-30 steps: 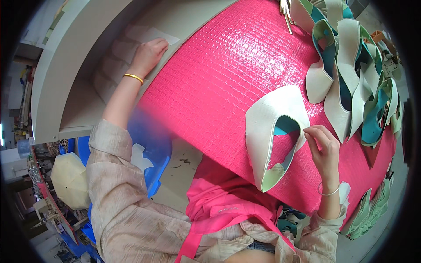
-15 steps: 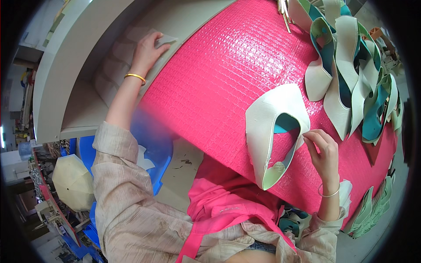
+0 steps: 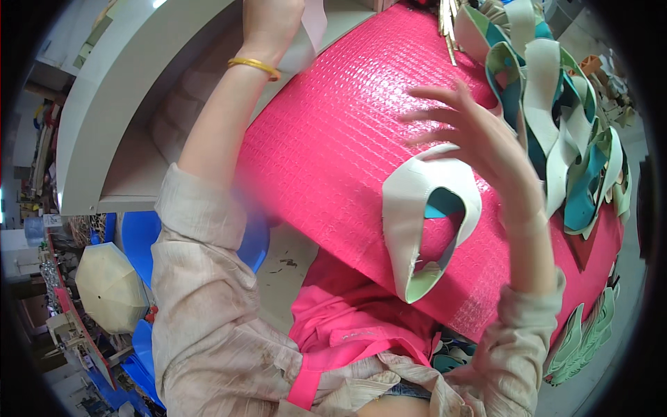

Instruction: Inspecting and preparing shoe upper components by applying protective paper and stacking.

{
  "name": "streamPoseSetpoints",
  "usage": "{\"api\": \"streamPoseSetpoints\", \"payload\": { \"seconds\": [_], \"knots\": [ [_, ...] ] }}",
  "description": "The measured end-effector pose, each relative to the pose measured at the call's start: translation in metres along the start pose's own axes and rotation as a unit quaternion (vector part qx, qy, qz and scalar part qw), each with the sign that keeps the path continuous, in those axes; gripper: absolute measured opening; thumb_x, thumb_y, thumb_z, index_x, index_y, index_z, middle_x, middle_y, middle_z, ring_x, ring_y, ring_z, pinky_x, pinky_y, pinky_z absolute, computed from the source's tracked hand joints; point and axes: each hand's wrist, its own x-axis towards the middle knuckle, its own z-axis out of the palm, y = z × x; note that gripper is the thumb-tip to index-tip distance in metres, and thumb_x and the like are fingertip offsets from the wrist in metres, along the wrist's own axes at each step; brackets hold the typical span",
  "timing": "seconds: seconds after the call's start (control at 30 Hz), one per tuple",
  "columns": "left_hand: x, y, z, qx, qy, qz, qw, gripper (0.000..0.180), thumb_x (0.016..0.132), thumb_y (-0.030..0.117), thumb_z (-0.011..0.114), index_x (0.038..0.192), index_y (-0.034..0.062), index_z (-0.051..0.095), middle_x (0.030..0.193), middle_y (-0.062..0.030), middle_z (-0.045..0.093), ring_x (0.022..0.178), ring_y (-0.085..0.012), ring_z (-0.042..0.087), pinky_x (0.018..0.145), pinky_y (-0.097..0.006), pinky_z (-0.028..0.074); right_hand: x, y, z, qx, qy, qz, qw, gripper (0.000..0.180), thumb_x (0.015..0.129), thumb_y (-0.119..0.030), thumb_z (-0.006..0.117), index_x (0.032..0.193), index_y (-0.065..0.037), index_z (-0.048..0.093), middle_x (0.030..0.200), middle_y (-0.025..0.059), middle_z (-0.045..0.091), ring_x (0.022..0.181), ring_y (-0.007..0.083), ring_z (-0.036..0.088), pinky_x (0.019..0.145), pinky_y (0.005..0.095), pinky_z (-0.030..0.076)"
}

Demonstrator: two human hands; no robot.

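My left hand (image 3: 272, 26) is raised at the top edge, its fingers partly cut off by the frame. A thin, pale, see-through piece (image 3: 303, 47) hangs from it beside the grey cubby. Spread and slightly blurred, the fingers of my right hand (image 3: 479, 139) hold nothing and hover over the far end of a white shoe upper (image 3: 401, 208). This upper is joined into a loop, with teal and light green lining, and rests on the pink table covering (image 3: 333, 132).
Several white shoe uppers with teal lining (image 3: 545, 104) are heaped at the right. Pale green pieces (image 3: 580, 340) hang by the table's right edge. The grey cubby (image 3: 132, 139) stands at the left, with a blue chair (image 3: 135, 243) and a cream umbrella (image 3: 108, 288) below it.
My left hand has lifted out of the cubby, up and rightward, with the pale piece. My right hand has left the shoe upper's edge, moved away from me and opened.
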Motion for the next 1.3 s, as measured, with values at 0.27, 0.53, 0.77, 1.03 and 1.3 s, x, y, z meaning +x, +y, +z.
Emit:
{"api": "streamPoseSetpoints", "payload": {
  "seconds": [0.27,0.53,0.77,1.03,1.3],
  "knots": [
    [-0.033,0.039,-0.021,-0.216,-0.158,0.151,0.952,0.013,0.083,0.008,0.055,0.091,-0.0007,0.061,0.078,-0.0103,0.063,0.068,-0.0215,0.060,0.061,-0.028,0.048,0.100,0.028,0.021,0.235,-0.052,0.089,0.966,0.089,0.082,-0.068,0.023,0.118,0.011,0.039,0.109,0.0277,0.053,0.104,0.0367,0.054,0.087,0.0399,0.046],
    [-0.120,0.117,-0.045,-0.130,-0.264,0.402,0.867,0.018,0.072,0.005,0.062,0.090,0.0040,0.063,0.081,-0.0090,0.062,0.077,-0.0257,0.062,0.070,-0.031,0.051,0.049,0.037,-0.012,0.266,-0.068,0.048,0.960,0.035,0.081,-0.025,0.061,0.100,0.005,0.056,0.091,0.0157,0.061,0.078,0.0184,0.061,0.073,0.0294,0.051],
    [-0.203,0.141,-0.065,-0.155,-0.311,0.362,0.865,0.089,0.063,0.060,0.060,0.127,0.0020,0.040,0.128,-0.0188,0.033,0.119,-0.0323,0.037,0.102,-0.047,0.025,-0.118,0.023,-0.016,0.191,0.086,-0.184,0.961,0.047,0.082,-0.010,0.057,0.124,0.003,0.039,0.108,0.0110,0.057,0.098,0.0169,0.056,0.086,0.0309,0.045],
    [-0.223,0.140,-0.058,-0.285,-0.303,0.437,0.797,0.071,0.065,0.043,0.071,0.117,-0.0002,0.049,0.125,-0.0192,0.039,0.110,-0.0357,0.046,0.090,-0.043,0.041,-0.219,0.081,-0.018,0.392,0.182,-0.336,0.837,0.044,0.089,-0.022,0.043,0.126,0.002,0.038,0.119,0.0172,0.050,0.111,0.0306,0.048,0.098,0.0462,0.034],
    [-0.231,0.139,-0.036,-0.115,-0.384,0.315,0.860,0.036,0.064,0.028,0.072,0.085,0.0009,0.061,0.089,-0.0106,0.058,0.110,-0.0287,0.045,0.094,-0.041,0.038,-0.234,0.088,-0.013,0.280,0.255,-0.273,0.884,0.051,0.086,-0.021,0.053,0.127,0.004,0.036,0.113,0.0177,0.054,0.107,0.0254,0.052,0.093,0.0380,0.039]
  ]
}}
